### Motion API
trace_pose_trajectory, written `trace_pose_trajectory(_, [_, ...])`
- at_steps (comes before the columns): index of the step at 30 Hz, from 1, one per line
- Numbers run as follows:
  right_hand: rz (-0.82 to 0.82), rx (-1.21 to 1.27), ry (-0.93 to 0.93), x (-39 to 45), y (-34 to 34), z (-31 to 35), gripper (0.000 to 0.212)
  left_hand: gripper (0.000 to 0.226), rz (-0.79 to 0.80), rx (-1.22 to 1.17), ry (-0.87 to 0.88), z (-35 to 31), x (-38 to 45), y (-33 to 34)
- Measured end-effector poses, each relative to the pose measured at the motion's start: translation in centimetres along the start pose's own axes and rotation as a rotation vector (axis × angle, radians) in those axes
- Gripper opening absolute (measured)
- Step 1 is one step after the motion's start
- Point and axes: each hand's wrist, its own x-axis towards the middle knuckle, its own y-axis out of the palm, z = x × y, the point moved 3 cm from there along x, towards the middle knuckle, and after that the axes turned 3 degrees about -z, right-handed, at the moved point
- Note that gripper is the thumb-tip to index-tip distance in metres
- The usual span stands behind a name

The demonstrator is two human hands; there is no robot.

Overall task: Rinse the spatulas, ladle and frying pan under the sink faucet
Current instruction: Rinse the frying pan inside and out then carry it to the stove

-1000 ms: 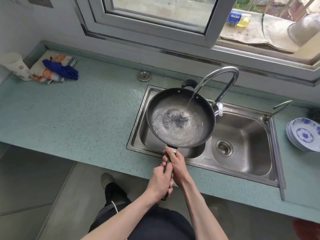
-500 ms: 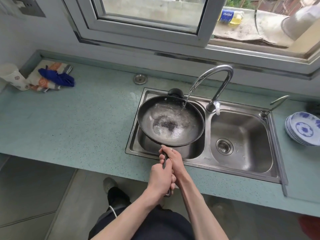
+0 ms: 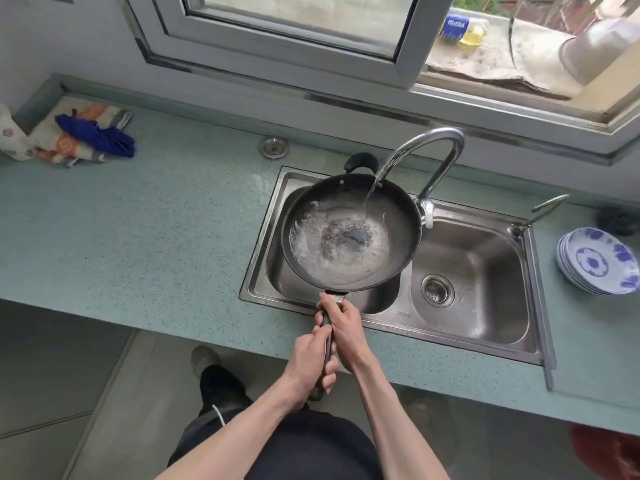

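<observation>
Frying pan [image 3: 349,237] sat mid-frame, held above the left basin of the sink [image 3: 535,282], bowl up, water pooled inside. Both hands were wrapped around its handle [image 3: 327,344]: right hand [image 3: 346,329] higher, nearer the bowl, thumb stretched up the handle; left hand [image 3: 308,367] lower, near the handle's end, fingers curled round it. Both forearms came up from the bottom edge and converged at the handle. Long axis ran near vertical in frame: handle toward the bottom, small black helper grip [image 3: 360,161] at the top, past the sink's back rim. Faucet [image 3: 433,150] arched over from the upper right; its stream [image 3: 375,183] hit the pan's upper-right inner wall. Pan's right rim was close to the faucet base, and its left rim stayed inside the basin's left edge. Right basin was open, drain [image 3: 437,291] visible. Countertop [image 3: 138,220] was bare left of the sink; cloths [image 3: 86,135] at upper left, stacked plates [image 3: 599,261] at far right.
</observation>
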Motion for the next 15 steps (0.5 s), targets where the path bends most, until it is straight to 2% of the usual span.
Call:
trace_pose_trajectory(5, [0.066,0.096,0.057,0.2,0.5,-0.1,0.026,0.046,-0.075,0.173,0.13,-0.3,-0.1,0.1])
trace_pose_trajectory(8, [0.086,0.058,0.084,0.8,0.8,0.4,0.027,0.051,-0.168,0.295,0.181,-1.2,-0.4,-0.3])
trace_pose_trajectory(15, [0.14,-0.097,0.119,1.4,3.4,1.1,0.027,0.039,-0.408,0.66,0.357,-2.2,-0.6,-2.3])
